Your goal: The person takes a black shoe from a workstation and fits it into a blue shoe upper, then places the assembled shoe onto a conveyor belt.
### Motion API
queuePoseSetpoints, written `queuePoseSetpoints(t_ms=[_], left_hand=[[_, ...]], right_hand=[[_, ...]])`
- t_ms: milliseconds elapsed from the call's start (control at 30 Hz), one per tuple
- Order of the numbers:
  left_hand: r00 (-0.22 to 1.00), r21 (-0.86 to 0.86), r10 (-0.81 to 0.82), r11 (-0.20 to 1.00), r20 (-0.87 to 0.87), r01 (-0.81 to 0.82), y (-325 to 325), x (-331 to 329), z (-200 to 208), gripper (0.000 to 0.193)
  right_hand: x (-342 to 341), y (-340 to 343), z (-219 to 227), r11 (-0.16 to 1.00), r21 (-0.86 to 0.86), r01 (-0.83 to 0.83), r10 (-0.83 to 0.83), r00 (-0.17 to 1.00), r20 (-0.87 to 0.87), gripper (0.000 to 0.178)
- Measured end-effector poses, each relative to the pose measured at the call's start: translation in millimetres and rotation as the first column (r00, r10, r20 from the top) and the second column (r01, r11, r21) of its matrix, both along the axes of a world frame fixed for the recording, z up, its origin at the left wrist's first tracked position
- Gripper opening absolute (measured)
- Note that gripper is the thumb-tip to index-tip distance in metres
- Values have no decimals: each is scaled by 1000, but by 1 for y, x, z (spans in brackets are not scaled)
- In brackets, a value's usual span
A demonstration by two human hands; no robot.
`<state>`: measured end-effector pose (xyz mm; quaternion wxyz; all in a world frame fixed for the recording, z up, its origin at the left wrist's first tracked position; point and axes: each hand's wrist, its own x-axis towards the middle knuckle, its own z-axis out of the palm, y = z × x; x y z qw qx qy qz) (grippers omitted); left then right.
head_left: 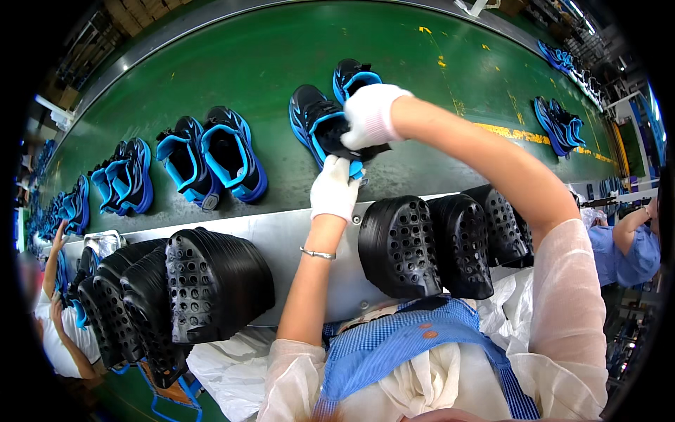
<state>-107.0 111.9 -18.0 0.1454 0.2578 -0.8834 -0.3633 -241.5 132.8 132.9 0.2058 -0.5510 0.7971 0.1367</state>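
Sneaker [307,116] partly behind right hand [370,117], second sneaker [349,75], insole stacks [409,243]

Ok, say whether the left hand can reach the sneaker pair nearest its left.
Probably yes: bare green surface separates the left hand from that sneaker pair, though it's occupied with another sneaker.

two white gloves [335,190], two shoes [305,105] nearest them, one bracelet [318,253], two orange buttons [429,335], one green surface [232,67]

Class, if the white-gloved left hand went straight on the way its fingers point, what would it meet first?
The left hand would first meet the black-and-blue sneaker: its near end lies right at the fingertips, seemingly in contact, though exact depth there is unclear.
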Motion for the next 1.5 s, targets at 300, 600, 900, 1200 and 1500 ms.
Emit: queuePoseSetpoints(t_ms=[300,600,900,1200,1500], left_hand=[[989,-7,-104,994,105,105,-11,-11,11,30],[895,-95,-223,956,386,279,-26,-17,18,35],[886,-243,-263,897,381,370,-38,-27,8,44],[675,-41,-368,860,640,508,-52,-31,-10,35],[825,-114,-148,962,545,248,-31,-20,6,45]], right_hand=[[6,-32,-97,911,-342,231,-238,971,24,24],[17,-46,-118,811,-518,273,-229,962,148,36],[-12,-105,-201,884,-315,345,-321,939,125,39],[20,-71,-134,962,-267,63,-79,995,-52,32],[21,-34,-108,976,-188,109,-112,994,-6,26]])
